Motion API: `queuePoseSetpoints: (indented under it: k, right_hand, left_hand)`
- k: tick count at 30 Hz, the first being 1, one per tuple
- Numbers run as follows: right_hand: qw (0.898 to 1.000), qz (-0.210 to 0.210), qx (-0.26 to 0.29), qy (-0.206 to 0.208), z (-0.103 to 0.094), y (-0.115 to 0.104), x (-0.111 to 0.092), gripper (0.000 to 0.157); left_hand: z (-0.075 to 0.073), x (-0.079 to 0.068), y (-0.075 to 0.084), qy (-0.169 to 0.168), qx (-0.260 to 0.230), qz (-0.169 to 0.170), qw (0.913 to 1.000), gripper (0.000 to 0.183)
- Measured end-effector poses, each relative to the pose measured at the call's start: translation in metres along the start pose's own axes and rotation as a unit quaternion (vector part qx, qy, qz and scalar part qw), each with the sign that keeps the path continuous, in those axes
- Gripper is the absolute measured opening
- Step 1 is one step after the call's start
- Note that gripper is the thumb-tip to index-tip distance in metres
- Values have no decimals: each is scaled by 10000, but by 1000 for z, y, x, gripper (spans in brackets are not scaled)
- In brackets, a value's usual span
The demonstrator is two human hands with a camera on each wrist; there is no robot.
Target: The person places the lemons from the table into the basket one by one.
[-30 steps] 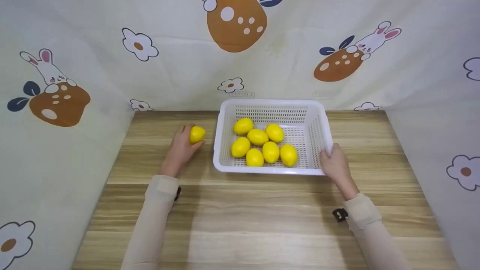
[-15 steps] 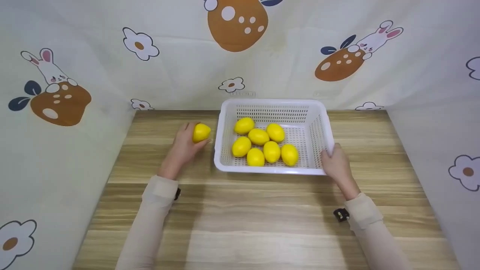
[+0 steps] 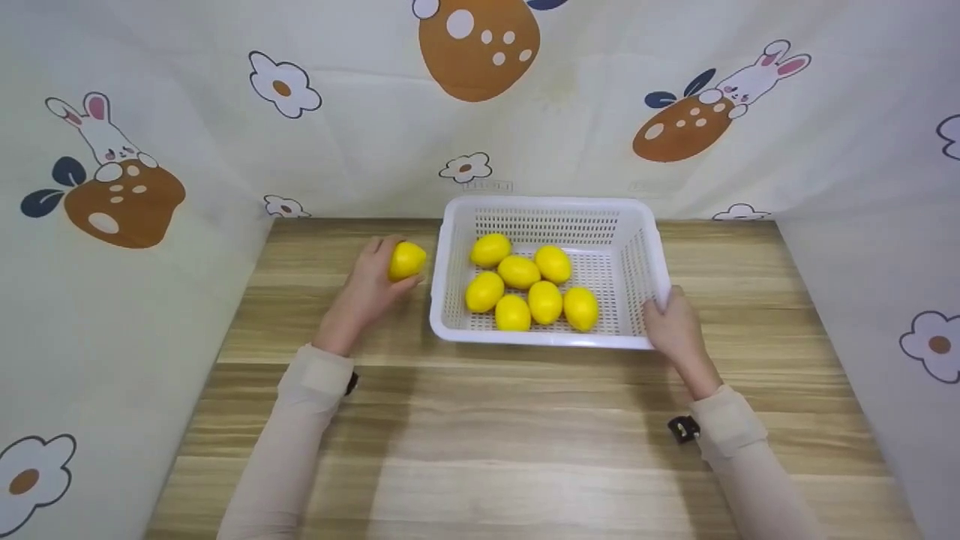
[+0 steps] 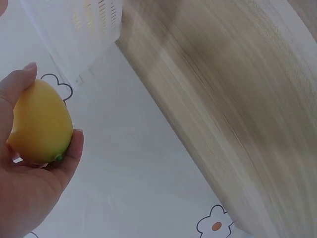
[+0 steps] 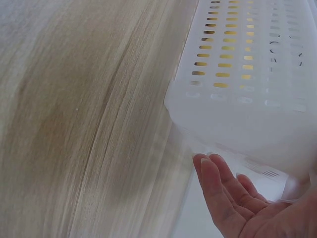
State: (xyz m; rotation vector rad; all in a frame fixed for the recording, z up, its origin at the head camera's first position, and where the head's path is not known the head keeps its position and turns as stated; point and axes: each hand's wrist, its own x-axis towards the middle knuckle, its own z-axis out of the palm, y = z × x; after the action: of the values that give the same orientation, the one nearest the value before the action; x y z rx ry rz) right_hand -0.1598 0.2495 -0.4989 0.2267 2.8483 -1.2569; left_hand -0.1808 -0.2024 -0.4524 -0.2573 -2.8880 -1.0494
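My left hand [image 3: 366, 283] holds a yellow lemon [image 3: 409, 260] just left of the white plastic basket [image 3: 540, 340]. In the left wrist view, fingers and thumb curl round the lemon [image 4: 43, 121], whose small green stem end faces down. At the basket's right side, my right hand [image 3: 677, 330] grips the rim near the front corner, thumb over the top. Its fingers [image 5: 212, 183] lie outside the wall in the right wrist view. Several lemons [image 3: 545, 302] lie on the basket floor, mostly in the left and middle part.
The basket stands toward the back of a wood-grain table [image 3: 480, 442]. A pale cloth [image 3: 360, 142] printed with rabbits, flowers and brown fruit hangs behind and along both sides. Perforated walls surround the lemons.
My left hand has shifted right and slightly away from me with the lemon, closer to the basket's left rim. The right hand keeps its grip, and the basket has stayed put.
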Motion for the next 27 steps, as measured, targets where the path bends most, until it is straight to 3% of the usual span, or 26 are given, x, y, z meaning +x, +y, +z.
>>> queuePoseSetpoints:
  k: [7, 27]
  right_hand:
    - [10000, -29, -41, -1, -1, -1, -1, 34]
    - [9998, 99, -96, -129, -1, -2, -1, 37]
  left_hand:
    - [-2, -1, 3, 79, 50, 267, 9996, 60]
    - [-7, 7, 21, -438, 123, 92, 9989, 65]
